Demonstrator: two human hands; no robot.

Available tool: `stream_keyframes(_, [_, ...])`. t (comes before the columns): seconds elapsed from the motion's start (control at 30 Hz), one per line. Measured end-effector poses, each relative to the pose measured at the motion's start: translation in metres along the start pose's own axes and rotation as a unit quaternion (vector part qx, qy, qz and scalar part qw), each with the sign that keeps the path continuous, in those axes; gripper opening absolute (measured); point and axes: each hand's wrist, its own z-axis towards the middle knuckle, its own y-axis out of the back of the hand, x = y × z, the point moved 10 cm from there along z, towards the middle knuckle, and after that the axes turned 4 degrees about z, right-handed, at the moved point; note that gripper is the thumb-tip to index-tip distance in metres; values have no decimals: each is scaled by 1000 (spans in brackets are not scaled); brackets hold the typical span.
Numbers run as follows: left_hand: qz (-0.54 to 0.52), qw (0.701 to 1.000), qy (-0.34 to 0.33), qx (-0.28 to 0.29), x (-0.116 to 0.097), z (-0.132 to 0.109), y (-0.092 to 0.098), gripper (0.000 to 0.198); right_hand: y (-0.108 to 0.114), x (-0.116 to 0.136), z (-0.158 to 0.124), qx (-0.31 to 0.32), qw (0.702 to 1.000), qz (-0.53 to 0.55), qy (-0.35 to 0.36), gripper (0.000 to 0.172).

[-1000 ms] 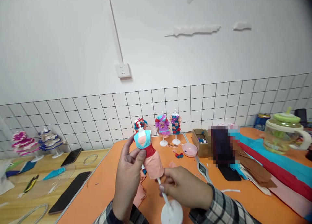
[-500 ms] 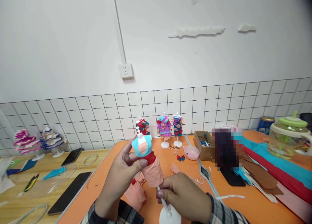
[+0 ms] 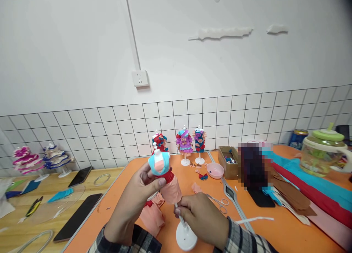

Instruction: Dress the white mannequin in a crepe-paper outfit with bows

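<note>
A small white dress form (image 3: 158,154) tilts in my two hands, wrapped in a blue top, a red waistband and a peach skirt (image 3: 171,190). My left hand (image 3: 144,185) is closed around its torso, thumb pressed on the red band. Below the skirt, my right hand (image 3: 194,212) grips the stand's white rod, with the round base (image 3: 187,239) hanging under it. Peach fabric (image 3: 154,216) with a bit of red lies behind my left wrist. Scissors (image 3: 221,201) rest on the orange table just beyond my right hand.
Dressed mini forms (image 3: 184,143) stand along the tiled wall. A pink bowl (image 3: 215,170), a cardboard box (image 3: 228,161) and a fabric bow (image 3: 203,176) lie ahead. Fabric strips (image 3: 324,194) and a jug (image 3: 320,154) sit right; pliers (image 3: 34,206) and a dark phone (image 3: 78,218) left.
The stand's base has swung slightly up and left with my right hand, showing more of its underside. My grips stay the same, and more of the scissors shows.
</note>
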Motion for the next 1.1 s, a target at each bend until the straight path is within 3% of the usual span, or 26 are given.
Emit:
stream_keyframes(0.1, [2,1000,3,-31,1,-1,6,48,-4,-3,1,4,1000,-15,-4,25])
stream_keyframes(0.27, [-25,996,-15,-84,-3,-1,23,51,-27,-7,4,84,996,11,29,23])
stream_keyframes(0.4, [-27,996,-25,-87,-6,0,27,50,-42,-20,8,82,996,12,34,23])
stream_keyframes(0.53, [5,998,-6,-66,-5,-1,16,54,-55,-28,9,63,996,38,53,23])
stream_keyframes(0.63, [29,998,-6,-51,-1,0,7,60,-48,-36,10,3,998,-5,70,35])
stream_keyframes(0.7, [50,998,1,-35,7,2,0,67,-50,-44,12,13,996,-50,73,31])
stream_keyframes(0.8, [103,995,13,5,23,8,-10,82,-58,-66,16,60,992,-102,41,19])
stream_keyframes(0.9, [187,981,-6,52,39,10,-22,99,-53,-86,21,47,990,-129,-7,24])
stream_keyframes(0.97, [254,966,-17,54,51,6,-24,103,-50,-97,25,34,990,-137,-25,26])
stream_keyframes(1.03, [309,950,-36,-10,59,-2,-15,83,-47,-107,31,21,989,-140,-41,25])
stream_keyframes(1.1, [363,923,-78,-98,62,-19,-4,38,-45,-116,38,10,989,-138,-53,21])
